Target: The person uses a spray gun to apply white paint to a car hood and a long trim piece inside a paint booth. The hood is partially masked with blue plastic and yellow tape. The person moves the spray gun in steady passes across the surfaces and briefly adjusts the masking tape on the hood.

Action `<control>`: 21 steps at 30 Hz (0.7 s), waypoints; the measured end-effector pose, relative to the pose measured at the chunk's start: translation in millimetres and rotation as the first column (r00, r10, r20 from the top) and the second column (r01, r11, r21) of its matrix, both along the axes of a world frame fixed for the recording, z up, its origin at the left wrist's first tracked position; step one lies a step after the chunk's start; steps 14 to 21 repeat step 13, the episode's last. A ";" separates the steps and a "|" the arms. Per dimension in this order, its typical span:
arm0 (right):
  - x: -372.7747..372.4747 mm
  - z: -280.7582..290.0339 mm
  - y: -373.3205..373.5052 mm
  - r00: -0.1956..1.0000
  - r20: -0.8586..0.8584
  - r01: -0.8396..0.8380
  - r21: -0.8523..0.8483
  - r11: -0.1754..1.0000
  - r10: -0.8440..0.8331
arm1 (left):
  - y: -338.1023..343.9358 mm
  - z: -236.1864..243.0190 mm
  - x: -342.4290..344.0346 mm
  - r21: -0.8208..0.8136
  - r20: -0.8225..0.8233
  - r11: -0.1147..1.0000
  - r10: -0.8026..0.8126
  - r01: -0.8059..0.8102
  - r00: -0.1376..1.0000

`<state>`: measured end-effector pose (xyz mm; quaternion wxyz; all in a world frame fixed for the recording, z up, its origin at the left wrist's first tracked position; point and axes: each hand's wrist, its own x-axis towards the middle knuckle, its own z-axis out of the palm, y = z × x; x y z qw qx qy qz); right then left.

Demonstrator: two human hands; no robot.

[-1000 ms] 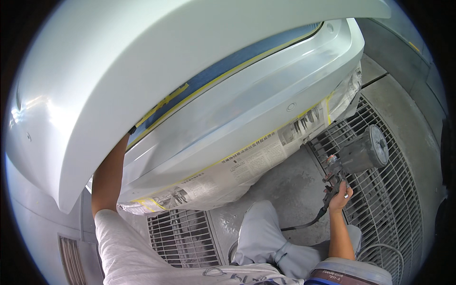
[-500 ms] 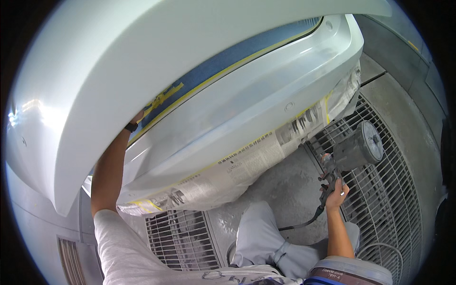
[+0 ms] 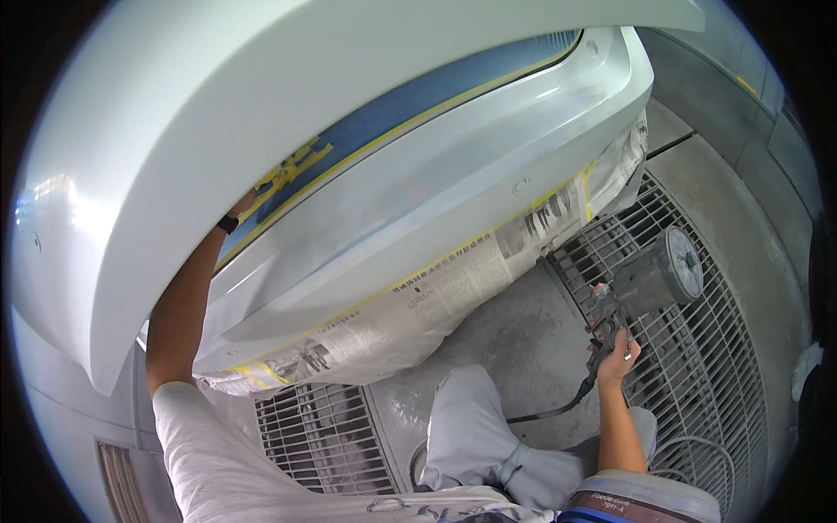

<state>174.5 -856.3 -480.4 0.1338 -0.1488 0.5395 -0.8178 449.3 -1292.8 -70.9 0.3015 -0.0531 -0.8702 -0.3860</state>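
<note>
My right hand (image 3: 618,359) is closed round the handle of a spray gun (image 3: 603,324) with a large grey paint cup (image 3: 656,272). A ring shows on one finger. A hose runs from the gun's lower end. At the left, my left hand (image 3: 243,206) reaches under a raised white car panel (image 3: 166,148), which hides its fingers. It is beside the blue masked area (image 3: 392,109) and crumpled strips of yellow tape (image 3: 292,166). Below that lies a white car bumper (image 3: 418,205), its lower edge covered with taped newspaper (image 3: 436,292).
Metal floor gratings (image 3: 327,436) lie below the bumper and to the right. A hose (image 3: 711,444) loops over the right grating. My bent knee (image 3: 466,410) is between them. A mask-like piece with a clear cover (image 3: 645,497) juts in at the bottom edge. Grey wall panels stand at right.
The car parts and my left arm have shifted slightly left in view. More of my left hand's back shows now. The spray gun stays in my right hand, nearly in the same spot.
</note>
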 end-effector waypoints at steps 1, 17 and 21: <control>1.4 1.3 -0.9 1.000 0.000 0.005 0.009 1.000 -0.005 | 2.1 -0.3 0.2 0.010 -0.021 1.000 0.012 -0.012 1.000; 3.5 -2.8 -0.9 0.997 -0.070 -0.040 0.016 0.999 0.041 | -25.4 4.0 11.7 -0.116 0.038 0.993 -0.009 0.014 0.999; 3.5 -2.8 -0.9 0.997 -0.070 -0.040 0.016 0.999 0.041 | -25.4 4.0 11.7 -0.116 0.038 0.993 -0.009 0.014 0.999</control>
